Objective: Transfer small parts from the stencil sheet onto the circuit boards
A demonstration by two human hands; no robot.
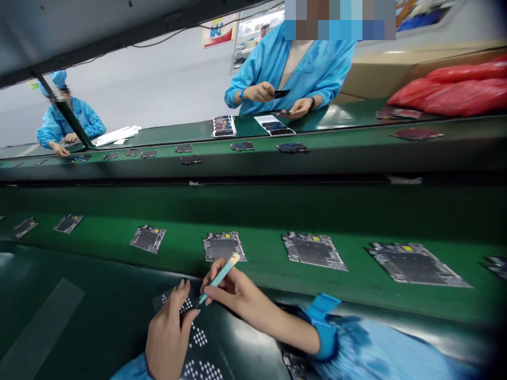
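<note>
My right hand [225, 287] is closed on light blue tweezers [219, 277] with a cream end, their tip pointing down toward my left hand. Fingers apart, my left hand [169, 332] rests on a dark sheet [209, 345] dotted with groups of small white round pieces. Between my thumb and fingers, near the tweezers' tip, lies something dark that I cannot make out. A circuit board [225, 247] sits on the green belt [261, 274] just beyond my right hand. Part of another board [295, 365] shows beneath my right sleeve.
More boards lie along the near belt, one [315, 250] to the right. Across a far belt [158, 166], a person in blue [293, 58] handles dark pieces; another person [73, 119] reaches over at far left. A red bag [455, 89] lies at back right.
</note>
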